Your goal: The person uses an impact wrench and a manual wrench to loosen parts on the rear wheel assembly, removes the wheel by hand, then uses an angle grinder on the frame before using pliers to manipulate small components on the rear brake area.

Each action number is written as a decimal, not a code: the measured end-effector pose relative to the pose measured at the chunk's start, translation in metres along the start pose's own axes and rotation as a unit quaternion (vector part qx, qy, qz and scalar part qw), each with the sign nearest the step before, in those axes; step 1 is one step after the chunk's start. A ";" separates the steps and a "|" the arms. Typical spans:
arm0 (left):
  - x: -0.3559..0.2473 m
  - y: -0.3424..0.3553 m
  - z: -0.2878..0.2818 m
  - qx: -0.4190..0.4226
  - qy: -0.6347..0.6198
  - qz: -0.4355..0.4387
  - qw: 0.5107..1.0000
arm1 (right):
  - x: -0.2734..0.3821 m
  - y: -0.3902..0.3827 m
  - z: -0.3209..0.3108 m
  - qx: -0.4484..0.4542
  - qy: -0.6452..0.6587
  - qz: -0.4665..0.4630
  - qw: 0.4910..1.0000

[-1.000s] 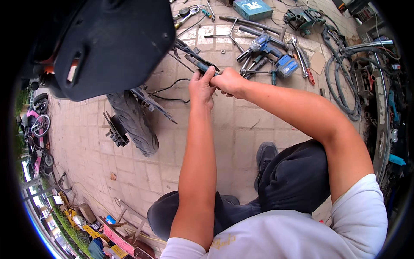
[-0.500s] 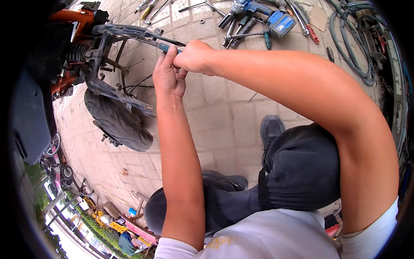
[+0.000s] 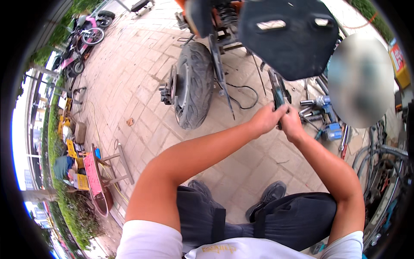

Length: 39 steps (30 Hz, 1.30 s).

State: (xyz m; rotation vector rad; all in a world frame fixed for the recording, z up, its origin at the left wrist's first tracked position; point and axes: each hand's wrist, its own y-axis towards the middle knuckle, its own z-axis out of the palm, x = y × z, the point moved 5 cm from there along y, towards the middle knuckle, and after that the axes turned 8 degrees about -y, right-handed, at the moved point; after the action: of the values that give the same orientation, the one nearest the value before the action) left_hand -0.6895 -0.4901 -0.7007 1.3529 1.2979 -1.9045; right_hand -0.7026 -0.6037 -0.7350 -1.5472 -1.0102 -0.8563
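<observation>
My left hand (image 3: pixel 267 119) and my right hand (image 3: pixel 294 124) meet at the near end of a dark metal bar (image 3: pixel 277 88), which juts toward me from beneath the motorbike's tail. Both are closed around it, thumbs close together; the fingers' undersides are hidden. Left of the bar stands the rear wheel (image 3: pixel 205 84) with its black grooved tyre. Another slim dark frame rail (image 3: pixel 220 71) slopes down beside the tyre. Above my hands hangs a black panel (image 3: pixel 289 43) with two slots, covering part of the bike's frame. A black cable (image 3: pixel 255 101) curls on the paving behind my left hand.
Right of my hands lie a blue cordless power tool (image 3: pixel 331 129) and several hand tools. Hoses (image 3: pixel 366 151) coil farther right. A blurred oval (image 3: pixel 361 82) hides the area behind the tools. At left are a pinkish-red bench (image 3: pixel 92 172) and parked two-wheelers (image 3: pixel 82 47).
The view has swung leftward, so the bike and my hands now appear farther right. Both hands remain at the bar's end. More of the wheel and the black panel shows.
</observation>
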 end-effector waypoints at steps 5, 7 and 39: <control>-0.017 -0.115 -0.092 0.110 0.267 0.045 0.956 | 0.031 -0.047 0.059 0.107 0.043 0.006 0.993; 0.008 -0.149 -0.156 0.108 0.126 -0.022 0.986 | 0.045 -0.067 0.074 0.137 0.064 0.014 0.988; 0.005 -0.038 -0.431 -0.260 0.174 0.209 0.927 | 0.087 -0.077 0.220 0.248 0.043 0.191 0.949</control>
State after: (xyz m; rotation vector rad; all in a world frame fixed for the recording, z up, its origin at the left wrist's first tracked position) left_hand -0.5219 -0.0920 -0.7184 1.5522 1.3999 -0.9719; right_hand -0.7360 -0.3654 -0.6698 -1.2026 -0.7513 -0.3556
